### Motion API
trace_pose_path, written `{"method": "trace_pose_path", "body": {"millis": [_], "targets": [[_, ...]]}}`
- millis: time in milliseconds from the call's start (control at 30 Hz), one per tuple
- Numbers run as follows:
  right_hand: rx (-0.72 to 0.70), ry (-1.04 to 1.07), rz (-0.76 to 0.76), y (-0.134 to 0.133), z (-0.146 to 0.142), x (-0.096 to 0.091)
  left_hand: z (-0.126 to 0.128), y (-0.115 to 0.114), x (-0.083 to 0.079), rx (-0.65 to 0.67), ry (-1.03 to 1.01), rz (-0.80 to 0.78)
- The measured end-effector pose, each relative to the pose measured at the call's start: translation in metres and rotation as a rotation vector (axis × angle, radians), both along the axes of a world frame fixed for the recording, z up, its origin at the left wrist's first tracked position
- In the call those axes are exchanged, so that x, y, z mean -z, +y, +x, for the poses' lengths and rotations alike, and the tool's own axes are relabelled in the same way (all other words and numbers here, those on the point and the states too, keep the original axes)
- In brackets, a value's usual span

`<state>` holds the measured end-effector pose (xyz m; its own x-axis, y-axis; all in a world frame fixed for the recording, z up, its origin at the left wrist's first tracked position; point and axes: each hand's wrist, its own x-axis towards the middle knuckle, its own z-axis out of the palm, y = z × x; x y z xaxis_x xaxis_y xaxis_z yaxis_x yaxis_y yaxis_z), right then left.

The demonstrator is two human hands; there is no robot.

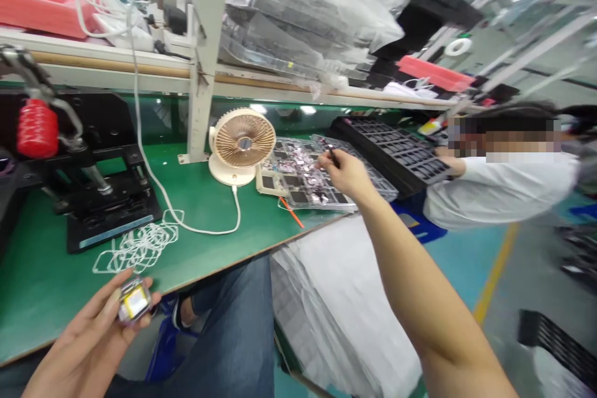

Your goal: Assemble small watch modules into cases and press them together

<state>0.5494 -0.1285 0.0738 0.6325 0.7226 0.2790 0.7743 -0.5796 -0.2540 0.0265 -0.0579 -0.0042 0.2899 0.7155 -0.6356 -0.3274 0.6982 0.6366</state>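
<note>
My left hand [93,329] holds a small square device housing [135,301] with clear edges and a yellow-framed white patch, just off the bench's front edge. My right hand [347,173] reaches out over a clear plastic tray [298,202] divided into compartments. Its fingers are closed on a slim dark tool [333,157], whose exact kind I cannot make out. Many small shiny, pinkish parts [305,165] lie in the tray beneath the fingers. Whether the tool touches one of them is hard to see.
A cream fan [243,143] with a white cable stands left of the tray. White ring-like frames [140,245] lie near a black press [112,186] with a red handle. A black compartment tray [396,143] is farther right, beside a co-worker in a white sleeve [499,193]. An orange stick [292,212] lies in front.
</note>
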Motion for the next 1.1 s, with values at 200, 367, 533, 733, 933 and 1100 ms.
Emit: {"method": "trace_pose_path", "body": {"millis": [200,367,533,733,933,1100], "targets": [[-0.569,0.263,0.367,-0.006,-0.189,0.036,0.021,-0.006,0.003,-0.025,-0.173,0.175],[-1.01,0.405,0.464,0.0,-0.315,0.07,0.021,-0.008,0.008,-0.035,-0.211,0.287],[-1.062,0.473,0.534,0.018,-0.347,0.091,0.007,-0.011,0.012,-0.119,-0.16,0.374],[-1.088,0.453,0.527,0.021,-0.359,0.098,0.0,-0.011,0.024,-0.134,-0.096,0.485],[-1.105,0.391,0.532,0.024,-0.361,0.102,-0.006,-0.014,0.034,-0.099,-0.052,0.609],[-1.077,0.39,0.477,0.024,-0.357,0.107,-0.008,-0.012,0.032,-0.077,-0.072,0.563]]}}
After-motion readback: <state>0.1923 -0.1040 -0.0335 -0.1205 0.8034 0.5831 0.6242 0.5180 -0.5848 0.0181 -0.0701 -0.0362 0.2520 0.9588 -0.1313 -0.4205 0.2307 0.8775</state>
